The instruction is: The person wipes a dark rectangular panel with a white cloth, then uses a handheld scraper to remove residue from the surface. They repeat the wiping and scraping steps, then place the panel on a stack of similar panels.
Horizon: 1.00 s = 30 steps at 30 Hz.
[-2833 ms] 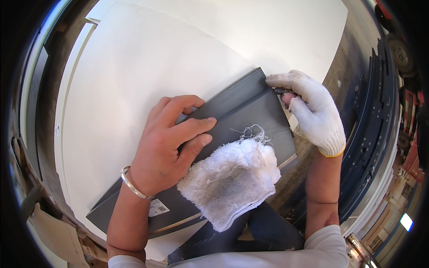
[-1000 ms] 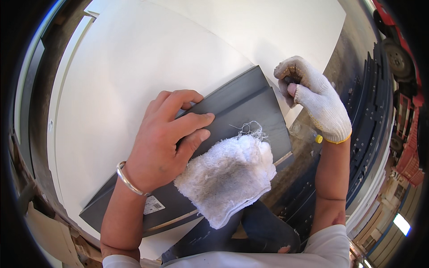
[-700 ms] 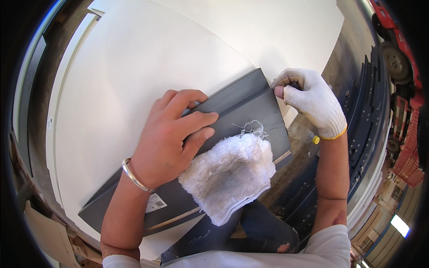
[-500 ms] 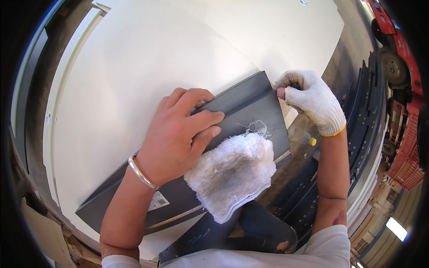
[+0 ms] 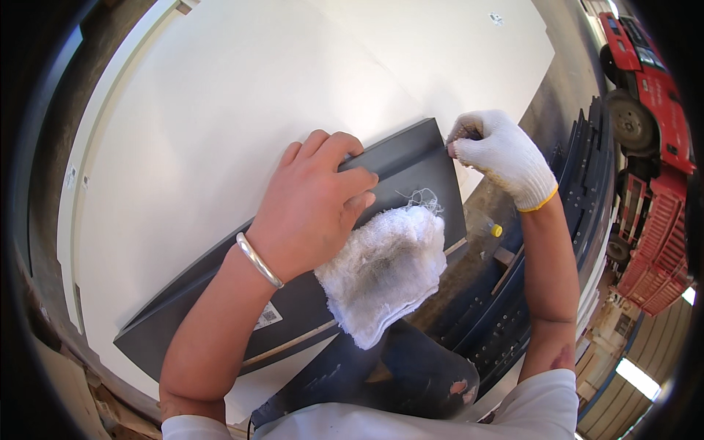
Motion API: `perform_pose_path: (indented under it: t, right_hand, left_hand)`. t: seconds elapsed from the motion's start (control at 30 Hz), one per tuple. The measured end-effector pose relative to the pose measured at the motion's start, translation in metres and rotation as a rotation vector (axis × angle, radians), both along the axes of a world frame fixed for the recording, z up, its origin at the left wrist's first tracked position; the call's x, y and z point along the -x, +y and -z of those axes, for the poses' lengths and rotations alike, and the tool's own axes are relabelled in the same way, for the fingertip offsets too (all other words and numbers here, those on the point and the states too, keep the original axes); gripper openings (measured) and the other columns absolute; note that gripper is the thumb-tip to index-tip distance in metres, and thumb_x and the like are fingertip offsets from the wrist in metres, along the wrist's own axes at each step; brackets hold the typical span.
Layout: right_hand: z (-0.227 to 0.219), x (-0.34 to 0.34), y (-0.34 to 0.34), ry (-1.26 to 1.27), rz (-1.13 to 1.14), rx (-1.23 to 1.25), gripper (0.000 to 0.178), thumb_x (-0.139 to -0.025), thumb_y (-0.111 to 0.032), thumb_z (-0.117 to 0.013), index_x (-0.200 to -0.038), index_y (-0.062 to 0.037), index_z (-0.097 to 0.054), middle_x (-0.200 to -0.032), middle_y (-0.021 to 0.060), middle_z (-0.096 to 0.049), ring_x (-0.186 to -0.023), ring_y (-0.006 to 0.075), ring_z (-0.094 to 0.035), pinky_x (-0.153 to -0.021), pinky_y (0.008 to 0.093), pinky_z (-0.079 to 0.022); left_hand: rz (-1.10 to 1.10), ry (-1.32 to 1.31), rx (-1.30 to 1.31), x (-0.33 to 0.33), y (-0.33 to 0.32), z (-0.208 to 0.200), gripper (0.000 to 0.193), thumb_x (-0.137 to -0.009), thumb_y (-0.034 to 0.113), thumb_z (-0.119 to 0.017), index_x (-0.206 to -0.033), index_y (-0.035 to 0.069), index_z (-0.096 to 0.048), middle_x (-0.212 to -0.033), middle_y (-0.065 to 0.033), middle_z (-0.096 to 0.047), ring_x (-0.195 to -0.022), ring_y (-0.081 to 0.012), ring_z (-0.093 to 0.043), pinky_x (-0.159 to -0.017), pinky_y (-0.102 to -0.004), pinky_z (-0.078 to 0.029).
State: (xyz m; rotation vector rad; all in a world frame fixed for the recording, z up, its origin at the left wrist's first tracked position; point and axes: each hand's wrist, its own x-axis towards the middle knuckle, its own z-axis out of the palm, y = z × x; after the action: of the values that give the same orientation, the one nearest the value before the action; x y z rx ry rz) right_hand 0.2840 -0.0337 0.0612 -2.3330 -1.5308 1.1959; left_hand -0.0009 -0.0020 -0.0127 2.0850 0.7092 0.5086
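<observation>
A long dark grey profiled panel (image 5: 411, 170) lies slantwise across a large white sheet, its raised far edge running up to the right. My bare left hand (image 5: 312, 202), with a silver bangle on the wrist, has its fingers curled over that raised edge and its thumb on the inner side. My right hand (image 5: 495, 150) wears a white knitted glove with a bare thumb tip showing. Its fingers are pinched at the panel's right end; anything between them is hidden. A soiled white cloth (image 5: 389, 264) with loose threads lies on the panel between my arms.
The white sheet (image 5: 242, 88) spreads out beyond the panel. Stacked dark perforated metal strips (image 5: 576, 191) stand to my right. A bottle with a yellow cap (image 5: 496, 230) is on the floor. A red truck (image 5: 653, 110) is parked at the far right.
My left hand has shifted a little to the right along the panel's edge. My right hand has come slightly closer to the panel's right end, still pinched. The view has tilted slightly.
</observation>
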Motion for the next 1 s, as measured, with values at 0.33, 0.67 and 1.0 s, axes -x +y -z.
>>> perform_pose_path:
  t: [0.33, 0.67, 1.0]
  right_hand:
    - [0.005, -0.001, -0.025, 0.232, 0.373, 0.031, 0.021, -0.097, -0.017, -0.074, -0.104, 0.0028, -0.073, -0.071, -0.0023, -0.055, -0.057, 0.0053, -0.043, -0.051, 0.0234, -0.033]
    - [-0.001, 0.004, -0.013, 0.112, 0.269, 0.057, 0.021, -0.093, -0.018, -0.072, -0.097, 0.0027, -0.074, -0.072, -0.0001, -0.06, -0.061, 0.0067, -0.05, -0.054, 0.025, -0.039]
    - [0.005, 0.011, -0.028, 0.203, 0.42, -0.046, 0.027, -0.095, -0.021, -0.075, -0.103, 0.0044, -0.075, -0.074, 0.0023, -0.064, -0.064, 0.0089, -0.054, -0.057, 0.0271, -0.043]
  left_hand:
    - [0.0, -0.024, -0.017, 0.004, 0.001, 0.002, 0.02, -0.088, 0.007, -0.08, -0.107, 0.006, -0.079, -0.123, -0.0087, -0.066, -0.11, -0.0284, -0.061, -0.102, -0.0429, -0.048]
    - [-0.008, -0.022, -0.003, 0.002, 0.001, 0.002, 0.017, -0.088, 0.01, -0.08, -0.104, 0.006, -0.079, -0.122, -0.0086, -0.066, -0.113, -0.0282, -0.061, -0.102, -0.0421, -0.047]
    - [0.004, -0.035, -0.016, -0.001, 0.004, 0.001, 0.016, -0.089, 0.013, -0.078, -0.104, 0.008, -0.08, -0.12, -0.0086, -0.067, -0.111, -0.028, -0.061, -0.102, -0.0419, -0.047]
